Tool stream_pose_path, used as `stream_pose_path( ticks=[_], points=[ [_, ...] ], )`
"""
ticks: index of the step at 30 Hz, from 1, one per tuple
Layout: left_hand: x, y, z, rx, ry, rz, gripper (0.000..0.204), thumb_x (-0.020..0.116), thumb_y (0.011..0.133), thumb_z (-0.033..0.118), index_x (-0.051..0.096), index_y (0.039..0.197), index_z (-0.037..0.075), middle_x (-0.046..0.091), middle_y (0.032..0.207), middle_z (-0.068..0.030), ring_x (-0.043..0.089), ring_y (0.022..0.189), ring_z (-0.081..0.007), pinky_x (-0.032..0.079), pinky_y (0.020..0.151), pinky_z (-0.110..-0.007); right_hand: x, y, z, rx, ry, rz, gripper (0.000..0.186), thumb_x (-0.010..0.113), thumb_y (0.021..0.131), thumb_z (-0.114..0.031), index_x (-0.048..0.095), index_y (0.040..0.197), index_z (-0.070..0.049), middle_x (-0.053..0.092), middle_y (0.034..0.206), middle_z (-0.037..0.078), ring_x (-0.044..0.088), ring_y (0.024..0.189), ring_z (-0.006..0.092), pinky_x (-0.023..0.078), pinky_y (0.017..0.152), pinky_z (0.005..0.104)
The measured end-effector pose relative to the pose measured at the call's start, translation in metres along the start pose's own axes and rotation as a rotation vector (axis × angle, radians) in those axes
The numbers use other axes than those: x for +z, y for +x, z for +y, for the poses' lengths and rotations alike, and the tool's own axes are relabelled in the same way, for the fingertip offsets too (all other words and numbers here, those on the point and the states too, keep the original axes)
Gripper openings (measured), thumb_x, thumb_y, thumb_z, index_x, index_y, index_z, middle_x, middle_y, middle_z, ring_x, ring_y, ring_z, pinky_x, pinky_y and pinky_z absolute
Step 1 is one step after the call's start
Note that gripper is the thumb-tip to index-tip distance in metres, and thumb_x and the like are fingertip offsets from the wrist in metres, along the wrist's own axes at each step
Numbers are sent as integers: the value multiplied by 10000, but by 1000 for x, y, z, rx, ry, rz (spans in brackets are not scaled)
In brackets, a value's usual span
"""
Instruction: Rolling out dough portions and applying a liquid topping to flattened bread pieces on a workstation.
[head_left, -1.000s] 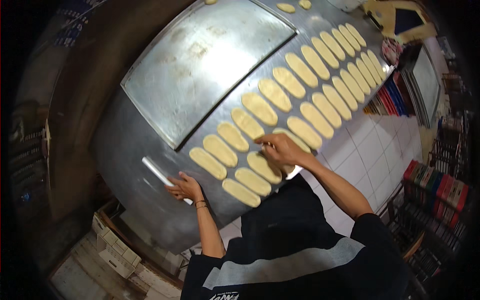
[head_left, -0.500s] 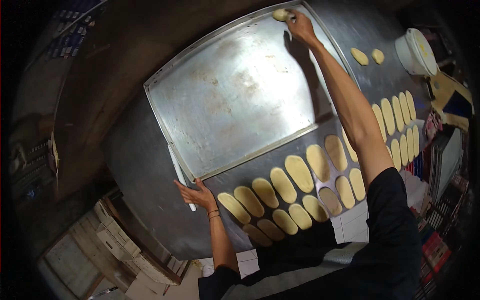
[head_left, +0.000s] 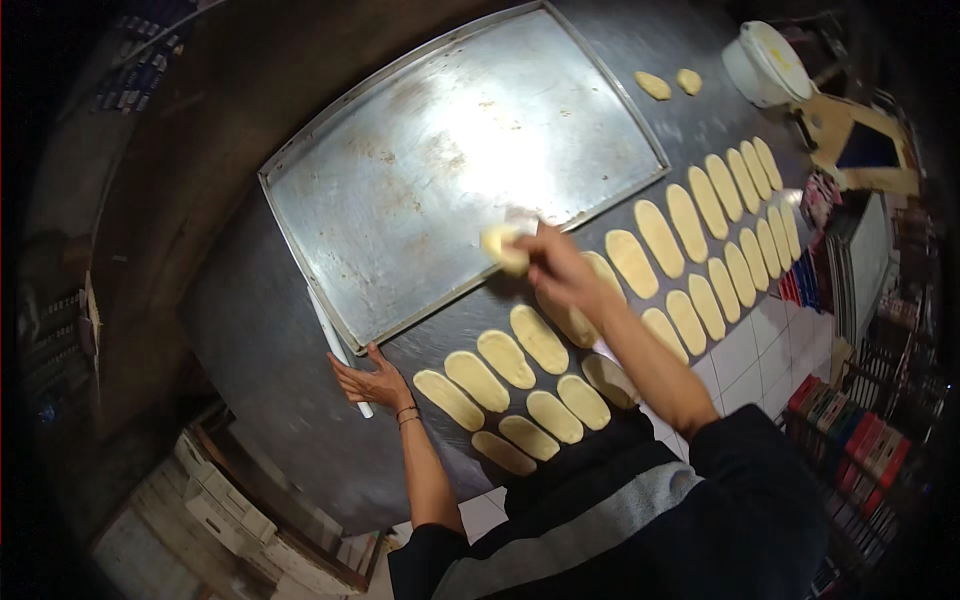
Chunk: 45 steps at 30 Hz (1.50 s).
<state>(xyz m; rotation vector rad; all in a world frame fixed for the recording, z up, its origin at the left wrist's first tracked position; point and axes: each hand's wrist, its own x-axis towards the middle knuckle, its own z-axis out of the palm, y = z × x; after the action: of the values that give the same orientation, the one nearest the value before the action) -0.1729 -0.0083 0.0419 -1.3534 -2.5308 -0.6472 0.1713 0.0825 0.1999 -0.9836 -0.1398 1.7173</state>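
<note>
A large, shallow metal baking tray lies on the dark table. My right hand is closed round a pale-yellow brush-like thing, held at the tray's near edge; motion blurs it. At the tray's near left corner my left hand rests with its thumb at the corner and its fingers spread over a white rod. Flattened oval dough pieces lie in two slanting rows along the near side of the table. My right forearm hides part of these rows.
Two small dough lumps sit beyond the tray's right side, close to a white bucket with yellow smears. Coloured crates stand on the right, below table height. A wooden cabinet is at the lower left.
My right hand has swept from the tray's far right corner to its near edge, with the yellow brush-like thing still in it. My left hand has stayed at the near left corner.
</note>
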Motion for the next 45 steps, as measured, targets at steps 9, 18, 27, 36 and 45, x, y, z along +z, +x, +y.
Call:
stream_pose_path(
  ticks=[9, 18, 27, 36, 45],
  points=[
    [76, 57, 69, -32, -3, -103, 476, 407, 1096, 242, 389, 1555, 116, 486, 1512, -117, 472, 1352, -305, 358, 1049, -486, -25, 163, 48, -8, -249, 192, 116, 675, 820, -130, 623, 801, -28, 543, 629, 48, 485, 465, 151, 333, 384, 304],
    [34, -12, -15, 116, -44, -272, 353, 535, 1047, 164, 527, 1383, 54, 557, 1243, -154, 544, 1167, -347, 439, 994, -504, -2, 106, 62, -297, -938, -114, 481, 670, 854, -185, 623, 1288, 16, 705, 992, 149, 667, 825, 207, 533, 705, 339],
    [3, -116, -45, -316, -737, -392, 484, 528, 1073, 258, 460, 1476, 0, 653, 1121, -151, 658, 797, -214, 543, 749, -371, -83, 96, 166, -815, -1686, -401, 612, 723, 811, -107, 484, 1371, -55, 646, 1109, 251, 632, 969, 449, 469, 922, 528],
    [62, -104, -16, -74, -806, -231, 485, 632, 1018, 190, 500, 1456, 25, 725, 1000, -133, 664, 764, -194, 538, 669, -328, -38, 89, 146, -458, -1420, -484, 743, 749, 797, -179, 417, 1451, -63, 688, 999, 230, 669, 898, 434, 525, 806, 509],
    [-18, -40, 60, 412, -619, -697, 413, 710, 911, 86, 638, 1316, 45, 716, 1186, -179, 704, 993, -397, 562, 822, -460, -48, 53, 89, -1218, -2171, -368, 663, 617, 882, -79, 434, 1519, -114, 439, 1555, 115, 291, 1516, 309, 275, 1166, 613]
  ],
)
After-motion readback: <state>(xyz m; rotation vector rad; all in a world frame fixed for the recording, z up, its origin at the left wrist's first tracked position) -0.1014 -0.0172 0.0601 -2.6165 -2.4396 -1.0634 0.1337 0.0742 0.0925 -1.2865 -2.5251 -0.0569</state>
